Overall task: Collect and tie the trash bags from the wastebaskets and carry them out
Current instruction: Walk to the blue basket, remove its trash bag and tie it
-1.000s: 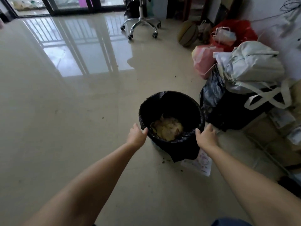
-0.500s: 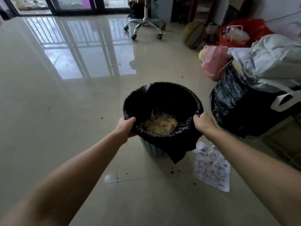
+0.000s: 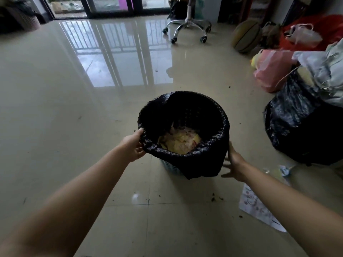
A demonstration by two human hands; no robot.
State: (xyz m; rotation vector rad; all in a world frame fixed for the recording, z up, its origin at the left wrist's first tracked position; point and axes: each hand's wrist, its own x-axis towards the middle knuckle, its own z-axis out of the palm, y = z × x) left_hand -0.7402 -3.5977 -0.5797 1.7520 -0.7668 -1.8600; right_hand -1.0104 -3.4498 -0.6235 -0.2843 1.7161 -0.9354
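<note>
A light blue wastebasket point(image 3: 169, 166) stands on the tiled floor, lined with a black trash bag point(image 3: 204, 158) folded over its rim. Yellowish paper rubbish point(image 3: 179, 140) lies at the bottom. My left hand point(image 3: 132, 146) pinches the folded bag edge at the rim's left side. My right hand point(image 3: 233, 164) is at the right side of the basket, below the rim, fingers spread and straight against the hanging bag.
A big black full bag point(image 3: 297, 127) with pale cloth bags point(image 3: 326, 75) on top stands to the right, a pink bag point(image 3: 271, 69) and basketball point(image 3: 246, 35) behind. A printed sheet point(image 3: 258, 208) and crumbs lie on the floor near my right arm. A chair base point(image 3: 187, 27) stands at the back.
My right hand has let go of the rim and dropped lower along the basket's right side, fingers now spread. My left hand stays on the bag edge. The view has moved closer.
</note>
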